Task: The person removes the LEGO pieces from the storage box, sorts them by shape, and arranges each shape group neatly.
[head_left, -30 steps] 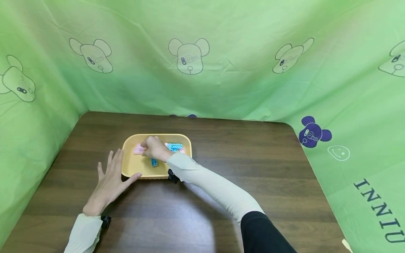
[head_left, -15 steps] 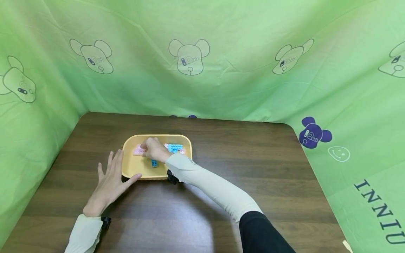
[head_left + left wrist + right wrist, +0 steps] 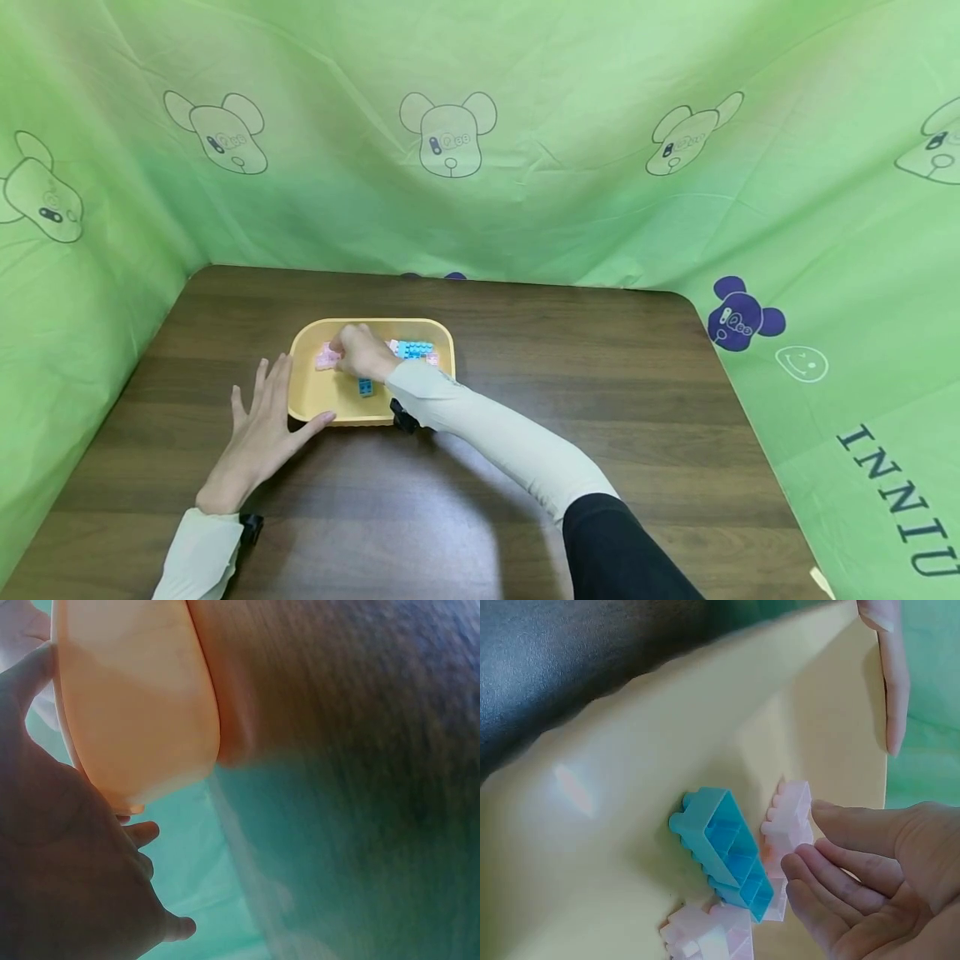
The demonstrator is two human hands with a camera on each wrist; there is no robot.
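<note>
My left hand [image 3: 262,433] is spread at the near left corner of a yellow tray [image 3: 330,404], its thumb on the front rim and its fingers along the left side. My right hand [image 3: 366,352] is inside the tray, fingers loosely bent. In the right wrist view its thumb tip and fingertips are right at the end of a pink toy brick [image 3: 789,814], with a gap between thumb and fingers. A blue toy brick [image 3: 724,851] lies on its side beside it, hollow underside showing, and another pink brick [image 3: 705,930] lies lower.
Blue bricks [image 3: 415,349] with pink ones beside them lie at the tray's right end. The tray stands on a brown wooden table [image 3: 585,375]. A green printed cloth [image 3: 525,225] hangs behind and along both sides.
My right hand has shifted slightly left in the tray, and the pink bricks at its left end have moved slightly left too. My left hand has stayed still.
</note>
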